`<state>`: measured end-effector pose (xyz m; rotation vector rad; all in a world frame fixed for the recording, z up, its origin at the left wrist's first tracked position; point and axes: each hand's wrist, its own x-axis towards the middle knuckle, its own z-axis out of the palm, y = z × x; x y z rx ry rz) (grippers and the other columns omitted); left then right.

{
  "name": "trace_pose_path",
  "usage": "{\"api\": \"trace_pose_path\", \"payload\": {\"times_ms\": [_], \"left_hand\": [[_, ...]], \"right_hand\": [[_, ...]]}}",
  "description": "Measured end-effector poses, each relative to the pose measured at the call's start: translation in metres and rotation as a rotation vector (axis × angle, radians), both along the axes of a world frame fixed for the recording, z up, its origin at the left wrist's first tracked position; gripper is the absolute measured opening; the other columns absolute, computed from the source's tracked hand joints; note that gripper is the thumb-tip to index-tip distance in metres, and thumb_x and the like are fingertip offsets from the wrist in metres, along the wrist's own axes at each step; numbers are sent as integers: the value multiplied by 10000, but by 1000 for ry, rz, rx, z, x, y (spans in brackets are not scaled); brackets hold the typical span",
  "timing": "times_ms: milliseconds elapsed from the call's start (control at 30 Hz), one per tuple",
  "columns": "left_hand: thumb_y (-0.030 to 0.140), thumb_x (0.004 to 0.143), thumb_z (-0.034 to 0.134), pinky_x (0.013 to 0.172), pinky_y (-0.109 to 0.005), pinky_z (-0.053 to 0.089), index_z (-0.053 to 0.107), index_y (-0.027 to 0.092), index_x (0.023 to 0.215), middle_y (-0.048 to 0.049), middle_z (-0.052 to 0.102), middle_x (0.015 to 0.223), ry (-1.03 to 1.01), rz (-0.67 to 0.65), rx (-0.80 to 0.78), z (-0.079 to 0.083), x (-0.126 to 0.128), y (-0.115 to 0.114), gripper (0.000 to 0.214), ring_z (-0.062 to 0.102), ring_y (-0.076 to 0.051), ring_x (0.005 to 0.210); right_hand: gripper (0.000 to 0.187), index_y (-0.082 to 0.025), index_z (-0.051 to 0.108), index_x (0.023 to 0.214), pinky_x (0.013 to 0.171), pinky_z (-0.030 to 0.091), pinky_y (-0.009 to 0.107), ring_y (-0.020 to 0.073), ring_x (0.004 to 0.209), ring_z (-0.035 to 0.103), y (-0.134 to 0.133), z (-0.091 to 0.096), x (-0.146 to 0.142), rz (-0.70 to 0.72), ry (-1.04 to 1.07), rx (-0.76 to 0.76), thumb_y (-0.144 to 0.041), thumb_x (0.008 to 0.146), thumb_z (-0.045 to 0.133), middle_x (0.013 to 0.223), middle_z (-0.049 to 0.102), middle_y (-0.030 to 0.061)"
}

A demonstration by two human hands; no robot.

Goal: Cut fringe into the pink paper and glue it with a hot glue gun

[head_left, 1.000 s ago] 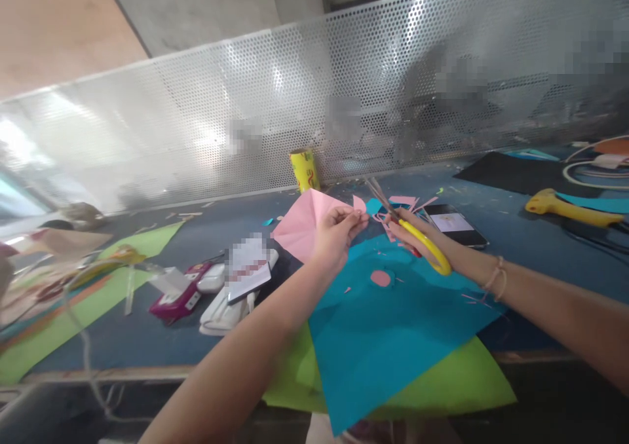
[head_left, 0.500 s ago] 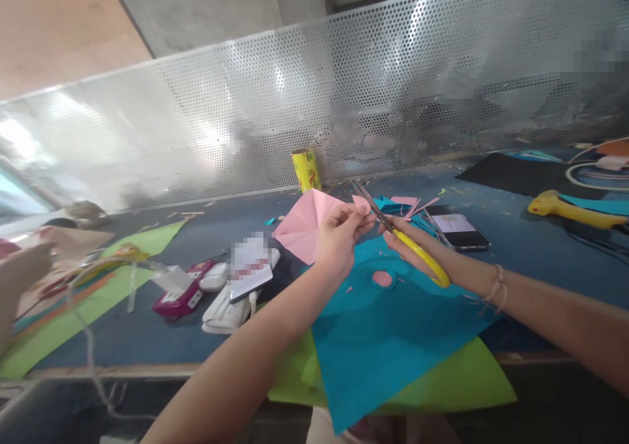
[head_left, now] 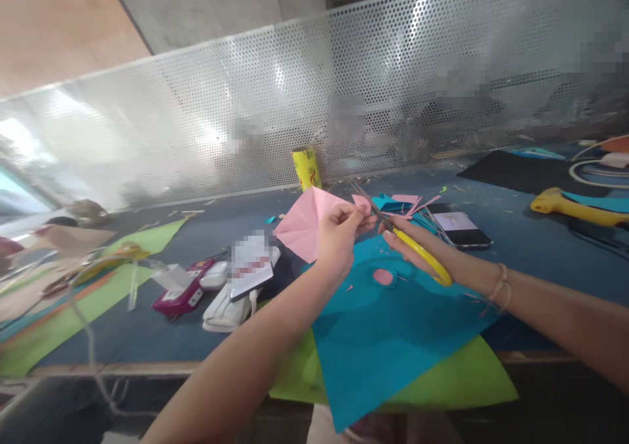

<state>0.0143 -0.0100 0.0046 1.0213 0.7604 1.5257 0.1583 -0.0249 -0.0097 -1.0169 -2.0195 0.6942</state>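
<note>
My left hand (head_left: 343,232) pinches a small piece of pink paper (head_left: 362,203) between thumb and fingers. Around the yellow-handled scissors (head_left: 421,254) my right hand (head_left: 400,238) is closed, with the blades pointing up and away beside the pink piece. Behind my left hand a larger creased pink paper (head_left: 304,224) shows, partly covered by the hand. Below both hands lies a blue paper sheet (head_left: 393,339), bearing a pink paper circle (head_left: 382,276) and small scraps. Green paper (head_left: 462,378) sticks out from under the blue sheet.
A yellow tube (head_left: 306,167) stands by the perforated metal screen (head_left: 206,129). Pink and blue offcuts (head_left: 393,203) lie near a phone (head_left: 459,225). On the right is a yellow glue gun (head_left: 574,207); on the left are a purple power strip (head_left: 179,293), chargers and a cable.
Almost nothing differs. The view has shifted very slightly, while both hands keep their hold on the pink piece and the scissors.
</note>
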Motion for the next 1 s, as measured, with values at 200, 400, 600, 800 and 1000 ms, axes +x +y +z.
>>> {"api": "trace_pose_path", "payload": {"times_ms": [200, 400, 600, 800, 1000], "left_hand": [[252, 606, 710, 668, -263, 518, 530, 133, 631, 2, 617, 612, 7, -3, 12, 0, -1, 1, 217, 629, -107, 601], [236, 606, 707, 664, -253, 515, 525, 133, 626, 4, 620, 606, -16, -18, -31, 1, -1, 0, 210, 627, -102, 597], [231, 608, 704, 661, -256, 511, 522, 133, 611, 6, 609, 593, -4, -16, -59, 2, -1, 1, 207, 621, -102, 594], [217, 615, 695, 646, -254, 510, 545, 125, 629, -4, 613, 599, 14, -6, -47, 1, -3, 2, 176, 610, -97, 575], [214, 621, 689, 649, -257, 509, 555, 121, 641, -12, 618, 609, 31, -4, -53, -1, -4, 3, 164, 609, -98, 575]], "right_hand": [[225, -212, 437, 862, 441, 348, 235, 102, 517, 402, -2, 2, 0, 1, -24, 23, -431, 849, 388, 640, 445, -19], [221, -195, 461, 897, 420, 314, 223, 89, 463, 381, -3, 0, 2, -52, -57, -52, -401, 863, 387, 555, 395, -50], [251, -183, 480, 870, 451, 344, 217, 90, 524, 428, 2, -3, 6, -50, -87, -26, -419, 860, 394, 653, 480, -13], [276, -183, 482, 833, 452, 348, 221, 95, 526, 437, 5, -2, 9, -62, -115, -23, -444, 855, 396, 650, 481, -9], [293, -192, 464, 768, 411, 322, 219, 89, 473, 415, 1, 1, 10, -65, -125, -74, -462, 852, 389, 593, 454, -23]]}}
